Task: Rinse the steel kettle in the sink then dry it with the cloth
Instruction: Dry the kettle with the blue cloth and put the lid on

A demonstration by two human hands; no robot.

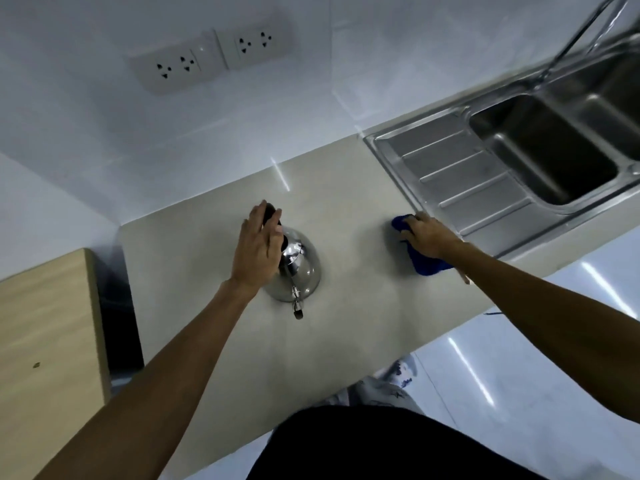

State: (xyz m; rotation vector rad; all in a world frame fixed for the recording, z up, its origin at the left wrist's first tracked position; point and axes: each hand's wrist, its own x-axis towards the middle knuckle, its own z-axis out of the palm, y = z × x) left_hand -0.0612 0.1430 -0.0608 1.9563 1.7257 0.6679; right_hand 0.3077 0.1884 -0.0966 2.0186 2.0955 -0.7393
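The steel kettle (300, 271) stands upright on the beige counter (214, 306), its spout pointing toward me. My left hand (258, 247) is over its black handle (271, 213), fingers stretched and loosely laid on it, not clearly closed. A blue cloth (423, 263) lies on the counter to the right, just beside the sink's drainboard. My right hand (429, 235) rests on top of the cloth, with its fingers curled into the far end. The steel sink (554, 157) is at the upper right with its basin dark and bare.
A ribbed drainboard (460, 181) lies between the cloth and the basin. The tap's pipes (581, 32) rise at the top right. Two wall sockets (207, 57) sit on the white tiles behind. A wooden surface (45, 341) adjoins the counter at the left.
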